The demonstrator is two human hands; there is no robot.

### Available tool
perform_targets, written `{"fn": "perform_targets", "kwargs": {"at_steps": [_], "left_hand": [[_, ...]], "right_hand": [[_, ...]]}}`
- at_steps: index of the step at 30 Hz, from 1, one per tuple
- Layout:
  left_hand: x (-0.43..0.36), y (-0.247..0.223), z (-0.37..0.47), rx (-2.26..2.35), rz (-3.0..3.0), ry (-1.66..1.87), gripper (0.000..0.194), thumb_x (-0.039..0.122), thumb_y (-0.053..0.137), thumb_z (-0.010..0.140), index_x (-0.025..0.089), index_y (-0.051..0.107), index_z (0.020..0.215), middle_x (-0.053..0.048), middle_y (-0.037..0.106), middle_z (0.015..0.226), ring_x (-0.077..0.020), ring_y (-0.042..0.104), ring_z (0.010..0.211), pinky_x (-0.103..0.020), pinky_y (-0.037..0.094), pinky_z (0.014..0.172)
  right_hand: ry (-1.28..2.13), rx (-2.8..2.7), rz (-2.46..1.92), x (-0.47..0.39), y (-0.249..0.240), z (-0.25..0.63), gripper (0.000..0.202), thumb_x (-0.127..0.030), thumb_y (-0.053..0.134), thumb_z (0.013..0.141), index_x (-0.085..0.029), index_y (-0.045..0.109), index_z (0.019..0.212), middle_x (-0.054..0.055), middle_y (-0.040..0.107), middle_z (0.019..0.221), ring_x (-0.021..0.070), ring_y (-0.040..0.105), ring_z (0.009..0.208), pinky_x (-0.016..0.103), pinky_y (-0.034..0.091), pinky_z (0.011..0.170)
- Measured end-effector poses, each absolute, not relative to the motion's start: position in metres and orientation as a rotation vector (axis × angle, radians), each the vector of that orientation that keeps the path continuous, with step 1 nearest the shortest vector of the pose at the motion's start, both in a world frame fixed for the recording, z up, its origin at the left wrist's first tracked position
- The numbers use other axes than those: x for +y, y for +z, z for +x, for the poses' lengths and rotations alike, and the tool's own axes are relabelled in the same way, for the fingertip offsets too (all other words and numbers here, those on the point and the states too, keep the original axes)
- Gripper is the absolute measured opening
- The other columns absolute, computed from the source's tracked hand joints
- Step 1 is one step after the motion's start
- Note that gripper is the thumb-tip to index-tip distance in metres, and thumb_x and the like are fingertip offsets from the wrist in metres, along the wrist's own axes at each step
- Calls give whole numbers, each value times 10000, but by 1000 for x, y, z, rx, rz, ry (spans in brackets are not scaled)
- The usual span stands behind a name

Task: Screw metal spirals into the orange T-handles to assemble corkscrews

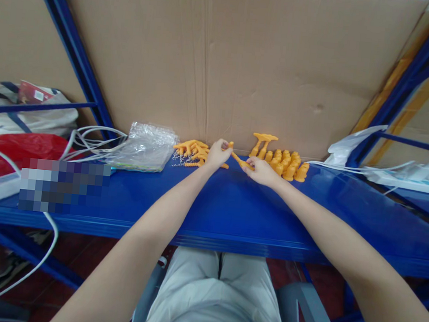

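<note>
Over the far part of the blue table, my left hand (219, 154) and my right hand (259, 170) are both closed on a slim orange plastic rod (240, 160). It slants down from left to right, with its left end at my left fingers and its right end between my right fingertips. Beside and behind my left hand lies a heap of orange handle pieces (191, 147) with thin wavy strands. Several small orange bottle-shaped pieces (289, 171) stand in rows to the right of my right hand. Behind it, orange T-topped pieces (265, 137) stand upright.
Clear plastic bags (143, 146) lie left of the heap, near white cables (91, 136). A red bag (44, 149) is at far left. Cardboard (265, 59) walls the back of the blue table (209, 216). A white power strip (413, 181) lies at right.
</note>
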State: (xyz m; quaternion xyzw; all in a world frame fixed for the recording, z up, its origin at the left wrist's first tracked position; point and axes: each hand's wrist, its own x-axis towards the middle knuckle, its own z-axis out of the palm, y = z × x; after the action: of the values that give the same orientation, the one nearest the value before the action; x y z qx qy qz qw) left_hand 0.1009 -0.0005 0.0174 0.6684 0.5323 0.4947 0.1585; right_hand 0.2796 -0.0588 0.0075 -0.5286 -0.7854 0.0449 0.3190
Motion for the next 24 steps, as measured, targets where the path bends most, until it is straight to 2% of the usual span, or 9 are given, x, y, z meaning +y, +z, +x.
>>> {"fn": "perform_targets", "kwargs": {"at_steps": [2,4,6,8,10,14,17,20,24], "left_hand": [[1,15,98,1496,1984,1373,187,115,577,887,195,593,1055,-81,739,1125,-175,715,1009,-324,581,919],[-3,12,94,1475,2114,1267,386,83,596,848,187,572,1219,-98,731,1184,-191,709,1046,-351,567,962],[-8,10,88,1449,2308,1133,618,58,617,803,172,499,1398,-121,716,1229,-219,701,1081,-380,549,995],[-13,9,83,1405,2507,1030,747,54,612,796,175,429,1509,-126,703,1255,-235,688,1121,-393,526,1028],[-16,9,79,1362,2661,970,706,76,587,836,195,453,1519,-119,694,1274,-234,666,1176,-383,501,1060],[-19,13,77,1412,2821,834,415,163,556,924,176,641,1330,-134,698,1270,-245,648,1208,-362,485,1070],[-22,16,77,1457,2881,716,328,196,557,937,181,691,1235,-129,725,1212,-257,666,1169,-370,498,1041],[-25,19,78,1485,2904,663,302,224,552,944,199,700,1205,-115,739,1189,-256,673,1150,-367,499,1027],[-28,20,78,1498,2892,690,285,242,561,939,205,713,1176,-106,749,1165,-251,682,1132,-351,503,1014]], "right_hand": [[154,-2023,-1361,-56,7,282,132,-336,666,926,-205,649,916,74,752,880,219,697,814,303,511,759],[219,-1987,-1331,-54,8,285,140,-336,672,925,-199,656,899,74,752,898,220,696,844,319,520,798],[309,-1953,-1314,-52,10,287,134,-311,660,931,-190,657,875,65,740,857,208,686,814,320,525,793],[404,-1910,-1302,-50,12,290,117,-271,639,937,-181,656,865,57,727,820,187,670,761,306,530,763],[493,-1865,-1283,-49,13,292,105,-250,625,938,-178,658,869,51,721,803,165,647,703,281,530,703],[630,-1783,-1243,-48,15,294,114,-290,644,932,-186,669,892,32,695,769,130,588,598,237,498,566],[706,-1734,-1270,-50,18,296,129,-309,653,926,-187,682,955,36,683,796,128,586,587,245,490,547],[739,-1716,-1301,-49,18,298,200,-331,675,906,-195,683,1052,70,705,905,172,654,705,285,526,604],[677,-1702,-1292,-43,18,305,231,-331,721,843,-214,690,1040,93,705,1004,230,680,918,339,575,722]]}}
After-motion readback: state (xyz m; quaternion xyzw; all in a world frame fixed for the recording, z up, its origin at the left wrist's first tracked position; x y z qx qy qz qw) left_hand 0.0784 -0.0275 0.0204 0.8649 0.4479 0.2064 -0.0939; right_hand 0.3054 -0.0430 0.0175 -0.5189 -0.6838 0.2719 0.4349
